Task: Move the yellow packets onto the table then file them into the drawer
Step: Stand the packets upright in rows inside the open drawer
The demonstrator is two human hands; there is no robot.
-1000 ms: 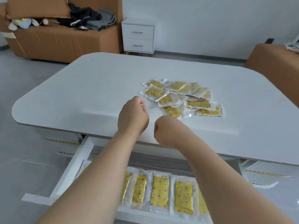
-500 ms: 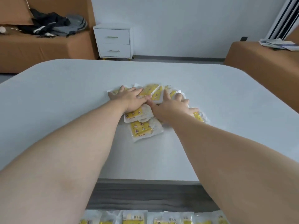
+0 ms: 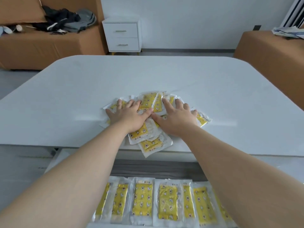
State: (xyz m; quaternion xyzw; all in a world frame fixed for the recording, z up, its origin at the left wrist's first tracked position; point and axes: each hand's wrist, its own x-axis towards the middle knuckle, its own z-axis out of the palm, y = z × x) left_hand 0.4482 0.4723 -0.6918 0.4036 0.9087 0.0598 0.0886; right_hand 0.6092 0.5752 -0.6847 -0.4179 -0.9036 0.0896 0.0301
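Note:
A loose pile of yellow packets (image 3: 150,102) in clear wrappers lies on the white table (image 3: 65,96), near its front edge. My left hand (image 3: 130,115) presses flat on the left side of the pile, fingers spread. My right hand (image 3: 176,116) presses flat on the right side, thumbs almost touching. One packet (image 3: 152,145) overhangs the table's front edge. Below, the open drawer (image 3: 54,160) holds a row of several yellow packets (image 3: 167,203) lying side by side; my forearms cover parts of that row.
A white two-drawer nightstand (image 3: 122,35) stands against the far wall. A brown sofa (image 3: 41,46) with dark clothes is at the back left, another brown seat (image 3: 269,51) at the right. Grey floor surrounds the table.
Both hands went from fists near the table's front edge to lying flat on the pile. The pile has been gathered and dragged toward the front edge; one packet now overhangs it.

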